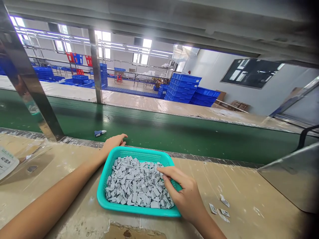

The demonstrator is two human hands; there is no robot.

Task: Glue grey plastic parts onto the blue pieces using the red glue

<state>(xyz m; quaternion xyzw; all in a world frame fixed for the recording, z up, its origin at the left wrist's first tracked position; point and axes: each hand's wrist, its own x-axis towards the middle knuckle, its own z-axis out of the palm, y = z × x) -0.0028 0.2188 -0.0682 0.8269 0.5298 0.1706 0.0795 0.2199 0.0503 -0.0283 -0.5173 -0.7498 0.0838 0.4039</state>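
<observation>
A turquoise plastic basket holds a heap of small light-grey plastic pieces. Over the heap's right side is my right hand, thumb and forefinger a little apart with their tips at the pieces; nothing shows clearly between them. Just past the basket's far left corner, my left hand reaches to the near edge of the green conveyor belt. Its forefinger is stretched out and the other fingers are partly hidden. A small dark-blue and white part lies on the belt, left of that hand.
Several loose grey pieces lie on the worn tan table right of the basket. A labelled white object is at the left edge. A metal post rises at left; a clear panel stands at right. Blue crates are stacked beyond.
</observation>
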